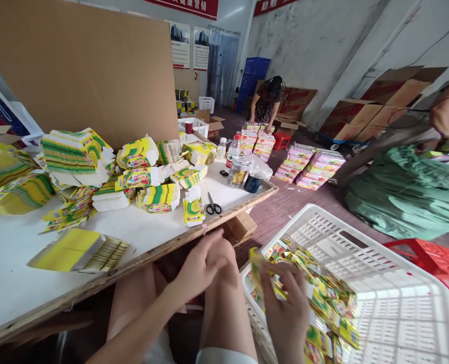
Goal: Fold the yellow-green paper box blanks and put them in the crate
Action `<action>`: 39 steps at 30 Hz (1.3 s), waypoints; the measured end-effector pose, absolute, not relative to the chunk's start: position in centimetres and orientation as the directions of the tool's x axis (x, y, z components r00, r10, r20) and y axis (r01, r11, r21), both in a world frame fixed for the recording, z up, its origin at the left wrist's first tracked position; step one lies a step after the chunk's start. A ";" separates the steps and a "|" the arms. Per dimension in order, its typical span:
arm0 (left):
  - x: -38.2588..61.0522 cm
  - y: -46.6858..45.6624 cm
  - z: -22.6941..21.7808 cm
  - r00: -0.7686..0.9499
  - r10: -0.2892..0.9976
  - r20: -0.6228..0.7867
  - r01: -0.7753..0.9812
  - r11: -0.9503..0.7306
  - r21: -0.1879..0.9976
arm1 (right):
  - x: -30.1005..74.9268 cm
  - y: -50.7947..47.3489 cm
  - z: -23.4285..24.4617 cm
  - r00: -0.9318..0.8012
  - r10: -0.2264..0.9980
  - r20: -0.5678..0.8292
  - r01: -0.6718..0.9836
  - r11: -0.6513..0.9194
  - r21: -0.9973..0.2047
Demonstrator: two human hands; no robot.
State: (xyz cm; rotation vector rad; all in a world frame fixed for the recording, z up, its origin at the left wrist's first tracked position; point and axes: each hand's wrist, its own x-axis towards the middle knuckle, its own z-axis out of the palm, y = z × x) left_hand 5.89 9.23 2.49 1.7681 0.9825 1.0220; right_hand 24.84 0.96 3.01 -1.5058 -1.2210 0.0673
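My right hand [285, 303] is closed on a folded yellow and green carton [258, 263], holding it over the near corner of a white plastic crate [379, 283]. The crate holds several folded cartons [330, 308] of the same print. My left hand [201, 263] rests on my knee near the table edge, fingers together and nothing in it.
A white table [19, 273] carries piles of flat yellow-green cartons [73, 151], scissors [213, 205], bottles [232, 150] and a jar. Cardboard sheet [84, 65] leans behind. A red stool [433, 260] stands right. One person bends over stacked packs at the back; another sits at right.
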 end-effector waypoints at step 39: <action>2.7 5.2 3.5 0.509 0.857 -0.082 -0.488 0.366 0.792 | 16.0 0.3 0.9 0.171 0.985 -0.036 -0.371 0.030 -0.928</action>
